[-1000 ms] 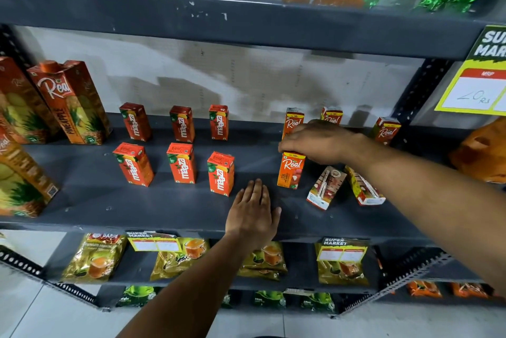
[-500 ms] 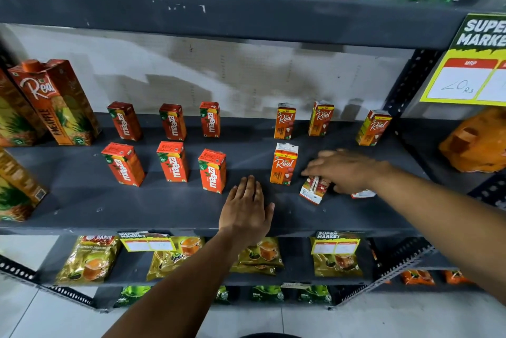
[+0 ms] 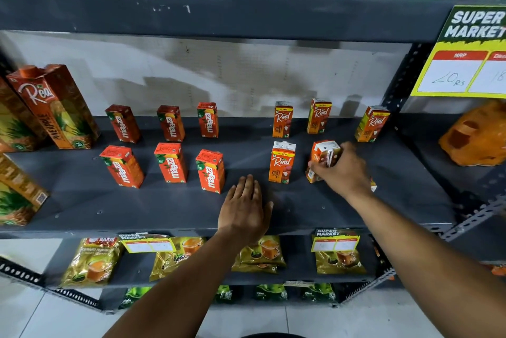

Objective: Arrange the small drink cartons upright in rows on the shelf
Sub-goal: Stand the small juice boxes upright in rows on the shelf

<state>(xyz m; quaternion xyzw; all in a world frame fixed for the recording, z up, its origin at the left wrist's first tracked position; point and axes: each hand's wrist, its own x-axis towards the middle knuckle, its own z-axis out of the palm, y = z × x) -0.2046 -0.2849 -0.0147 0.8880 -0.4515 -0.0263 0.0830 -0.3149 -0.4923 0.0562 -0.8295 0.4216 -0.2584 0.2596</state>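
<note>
Head view: the main risk lies with the Real litchi carton (image 3: 323, 159) in the right hand (image 3: 342, 173). It is tilted, its base at the shelf (image 3: 164, 200), just beside the upright front-row Real carton (image 3: 282, 162). If it is swung upright carelessly, its edge or the knuckles could probably knock that neighbour over, and a fall could reach the back-row Real cartons (image 3: 319, 116). Set down askew, it would also spoil the row's line. Another carton (image 3: 373, 187) peeks out behind the right wrist, mostly hidden; the forearm could drag it off the shelf edge.

The right hand's fingers (image 3: 319, 170) are curled closed around the tilted carton's side, gripping it. The left hand (image 3: 245, 211) lies flat, palm down, on the shelf's front edge, its fingers (image 3: 246, 187) straight and loosely together, holding nothing, near the closest Maaza carton (image 3: 210, 171) but apart from it.
</note>
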